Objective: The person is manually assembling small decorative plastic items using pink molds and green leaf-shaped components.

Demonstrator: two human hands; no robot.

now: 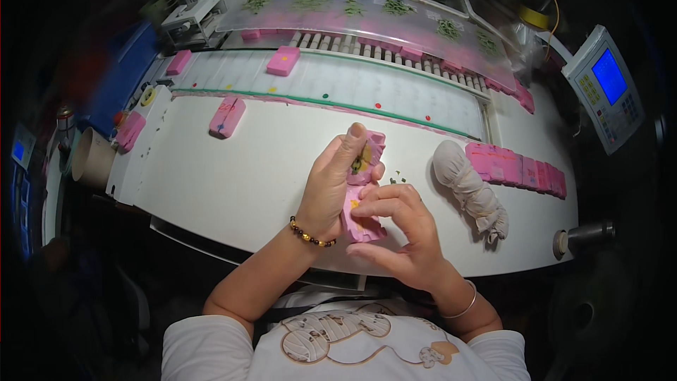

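Note:
My left hand (330, 187) is wrapped round a pink rubber mould (363, 227), which is spread open in front of my chest. Its upper half lies under my left thumb, with a dark greenish shape and some yellow showing on the inner face. The lower half hangs toward me. My right hand (407, 234) has its fingers apart, fingertips touching the lower half's inner face and the thumb beside its bottom edge. Whatever small thing may be at those fingertips is too small to make out. Small green bits (397, 178) lie on the white table just beyond my right hand.
A white cloth bundle (465, 190) and a row of pink moulds (518, 169) are at the right. Another mould (227, 116) lies at the left. Behind runs a green-edged white track (233, 74) with a mould (283, 61). A control panel (605, 88) stands far right.

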